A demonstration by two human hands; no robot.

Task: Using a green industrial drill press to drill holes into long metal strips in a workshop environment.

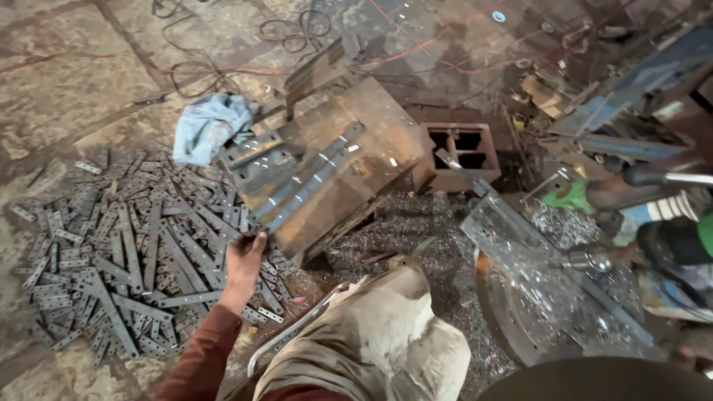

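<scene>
Head view: looking straight down on a workshop floor, the person's knee in dusty trousers [379,334] filling the bottom centre.
Left hand: out it goes, the left hand [243,261] on a rust-red sleeve, fingers closed on the lower end of a long flat metal strip [301,194].
Strip: it slants up and to the right from that grip, lying on the tilted rusty steel block [371,126], with a second strip just beside it.
Block: tipped toward the camera, a grey punched plate [256,165] resting on its upper left part.
Right hand: not to be seen anywhere in this view.
Pile: a big scatter of short grey metal strips [119,252] with holes, spread over the floor left of the hand and running right up under it.
Cloth: a pale blue rag [208,126] crumpled on the floor just beyond the block's left corner.
Shavings: bright metal swarf [416,230] heaped between the block and the machine table.
Right side: a round machine table [505,327] carrying a long bright plate [520,245], and another person's arm in a striped sleeve [668,208] reaching in from the edge.
Behind: a small rusty box frame [459,148] with two openings, and cables [200,70] looping over the stone floor.
</scene>
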